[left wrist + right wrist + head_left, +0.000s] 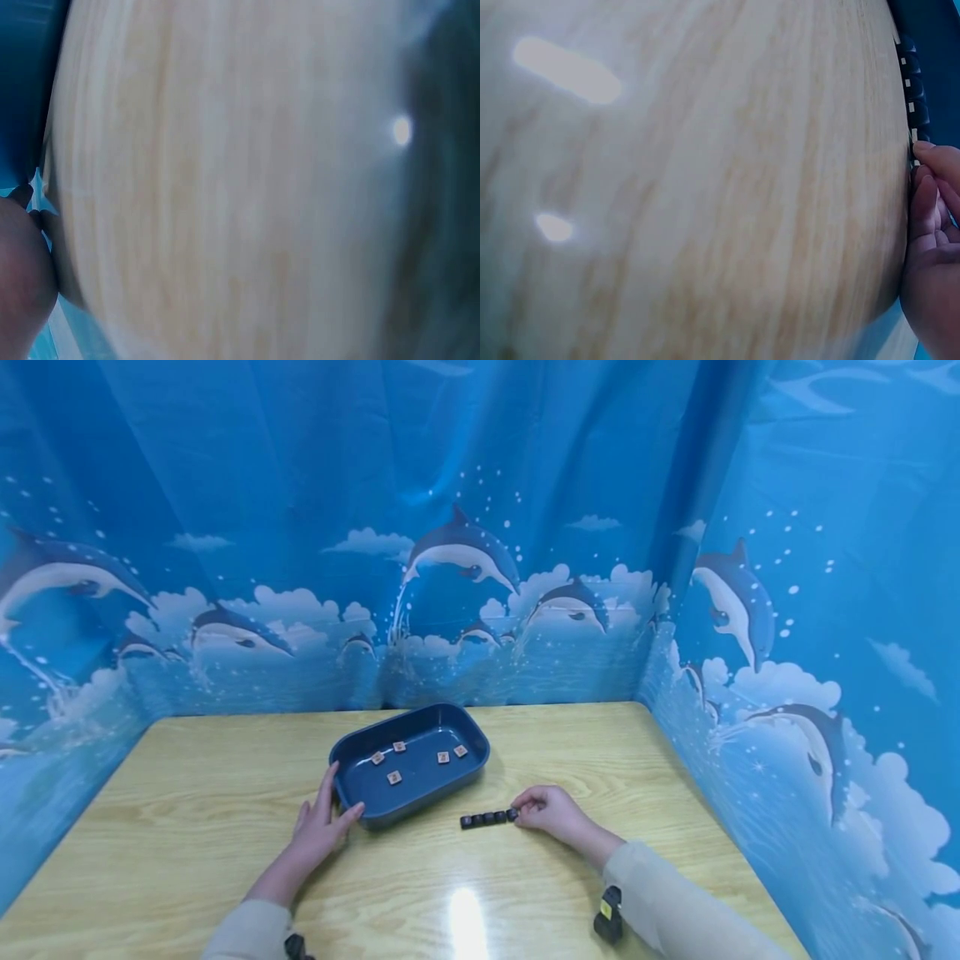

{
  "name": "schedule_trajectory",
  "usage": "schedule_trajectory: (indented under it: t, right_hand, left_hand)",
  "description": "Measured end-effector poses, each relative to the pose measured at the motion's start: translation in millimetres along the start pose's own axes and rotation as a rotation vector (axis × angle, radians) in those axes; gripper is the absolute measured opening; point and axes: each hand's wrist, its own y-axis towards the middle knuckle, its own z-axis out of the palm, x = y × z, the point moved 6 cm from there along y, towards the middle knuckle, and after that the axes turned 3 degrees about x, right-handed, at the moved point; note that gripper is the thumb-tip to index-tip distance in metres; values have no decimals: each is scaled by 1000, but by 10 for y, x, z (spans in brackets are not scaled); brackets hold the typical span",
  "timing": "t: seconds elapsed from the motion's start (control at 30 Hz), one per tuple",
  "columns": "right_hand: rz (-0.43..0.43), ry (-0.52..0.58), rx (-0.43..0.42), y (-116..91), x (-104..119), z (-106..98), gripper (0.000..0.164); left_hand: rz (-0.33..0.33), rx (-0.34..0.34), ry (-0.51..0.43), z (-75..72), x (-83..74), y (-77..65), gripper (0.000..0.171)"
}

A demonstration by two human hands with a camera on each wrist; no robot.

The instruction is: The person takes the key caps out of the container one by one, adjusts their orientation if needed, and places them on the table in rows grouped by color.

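Observation:
My right hand [550,812] pinches the rightmost black block, a small piece shaped like a keycap [512,815], between thumb and fingertips at the end of a short row. The other black keycap-like blocks [483,819] run leftward from it in a nearly straight line on the table. Pale marks show on their sides in the right wrist view, where the hand [937,217] is at the row's near end. With fingers spread, my left hand [318,828] touches the left corner of a dark blue tray [408,811]. Several small pinkish square pieces with dark marks [394,777] lie scattered inside it.
A light wood-grain table [225,777] carries everything. Behind it and on the right hangs a blue curtain [337,527] printed with dolphins. The tray stands near the table's back edge, left of the row. A wrist camera [609,914] hangs below the right sleeve.

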Motion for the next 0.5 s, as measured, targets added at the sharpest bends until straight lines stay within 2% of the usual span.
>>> schedule_trajectory:
  t: [0.23, 0.5]
  right_hand:
    - [15, 0, 9, -3, -2, 2, 22]
    - [-1, -7, 16, 9, 10, 9, 22]
  left_hand:
    - [11, -2, 5, 6, -15, -5, 89]
    - [-9, 9, -3, 3, -10, -9, 90]
